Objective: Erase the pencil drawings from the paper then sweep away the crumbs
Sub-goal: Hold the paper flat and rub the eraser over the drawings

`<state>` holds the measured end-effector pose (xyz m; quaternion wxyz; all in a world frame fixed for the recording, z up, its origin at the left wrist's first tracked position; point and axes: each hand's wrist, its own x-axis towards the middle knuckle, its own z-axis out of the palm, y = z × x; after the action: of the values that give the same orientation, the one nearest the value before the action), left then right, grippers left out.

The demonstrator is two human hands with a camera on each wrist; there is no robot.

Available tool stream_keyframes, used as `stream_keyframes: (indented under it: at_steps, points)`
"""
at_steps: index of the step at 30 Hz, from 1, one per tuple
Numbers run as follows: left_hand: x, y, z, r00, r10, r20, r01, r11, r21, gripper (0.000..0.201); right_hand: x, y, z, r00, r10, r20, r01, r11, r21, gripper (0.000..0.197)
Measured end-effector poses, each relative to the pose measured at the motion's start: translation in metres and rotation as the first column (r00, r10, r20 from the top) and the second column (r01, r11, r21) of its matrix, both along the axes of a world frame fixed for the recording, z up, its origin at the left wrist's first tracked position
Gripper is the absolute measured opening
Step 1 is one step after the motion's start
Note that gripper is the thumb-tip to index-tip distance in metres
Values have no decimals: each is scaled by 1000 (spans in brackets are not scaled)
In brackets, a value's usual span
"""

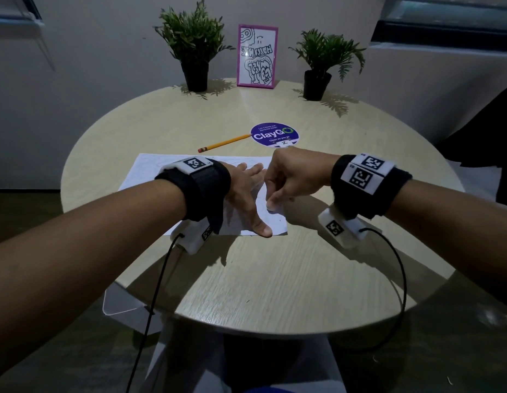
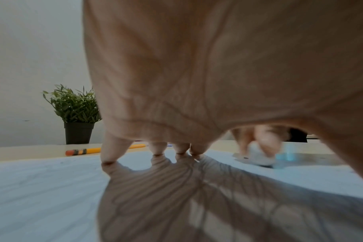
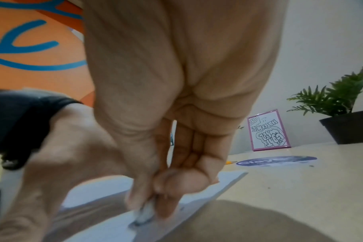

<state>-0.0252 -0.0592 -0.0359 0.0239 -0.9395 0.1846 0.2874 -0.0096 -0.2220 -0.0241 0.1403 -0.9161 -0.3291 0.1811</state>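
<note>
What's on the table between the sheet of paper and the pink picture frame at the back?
In the head view, the pencil and the round purple ClayGo sticker lie between the paper and the pink frame; beyond them, bare tabletop.

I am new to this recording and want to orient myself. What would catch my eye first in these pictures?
First, the two hands at the middle of the round table: the left hand presses flat on the paper, while the right hand pinches a white eraser against it. Behind them lie a yellow pencil and a purple sticker. At the far edge stand two plants and a pink frame between them.
</note>
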Motion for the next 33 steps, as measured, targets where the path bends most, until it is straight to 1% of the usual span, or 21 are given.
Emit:
stream_keyframes:
  at_steps: [2,4,7,8,10,12,14,16,18,20,21,23,25,27,29,31,32,33]
  points:
    - [-5,-2,5,1000,13,3,-13,1000,5,129,4,3,-4,997,-55,52,52,997,48,12]
    - [-8,-3,8,1000,10,4,-10,1000,3,125,5,4,-5,996,-73,47,70,995,77,14]
    - [-4,-2,3,1000,-7,-2,7,1000,5,136,2,2,1,992,-41,-119,45,998,33,11]
    - [-2,-2,3,1000,-6,-1,6,1000,13,136,2,3,2,990,-47,-136,51,998,30,10]
    - [-2,-2,2,1000,-7,3,7,1000,16,126,5,7,0,993,-78,-85,83,995,55,11]
    - [-1,-2,2,1000,0,-2,0,1000,4,124,6,9,-3,994,-94,-49,97,993,71,17]
    - [-1,-3,2,1000,-10,-6,10,1000,11,129,4,7,0,992,-66,-111,70,997,33,22]
    - [-1,-4,3,1000,-16,-5,16,1000,22,139,2,4,5,984,-41,-174,38,999,-18,21]
    - [-1,-5,3,1000,-23,-3,23,999,35,140,3,6,3,987,-73,-140,75,997,2,20]
    - [2,-4,1,1000,-15,-8,16,1000,25,137,5,7,-2,989,-127,-76,132,989,72,20]
    - [2,-4,1,1000,-13,-14,13,1000,23,137,5,7,-4,988,-135,-69,141,986,90,21]
    - [3,-4,0,1000,-15,-14,15,1000,21,143,2,4,-2,987,-101,-124,109,992,62,22]
    - [1,-4,2,1000,-15,-6,15,1000,22,146,-2,1,4,983,-49,-177,47,999,-14,21]
    - [0,-5,3,1000,-22,-7,22,999,24,139,-2,5,5,990,-56,-129,54,998,-22,18]
    - [2,-4,3,1000,-22,-21,23,999,23,127,2,13,0,993,-105,-47,107,993,42,15]
    - [1,-3,4,999,-21,-43,22,1000,22,120,3,17,-2,993,-116,9,115,991,63,14]
    - [1,-3,4,999,-21,-40,22,1000,20,116,1,17,0,995,-98,-11,98,994,47,15]
    - [0,-4,4,999,-23,-29,24,999,28,114,-1,15,1,996,-67,-62,68,997,18,17]
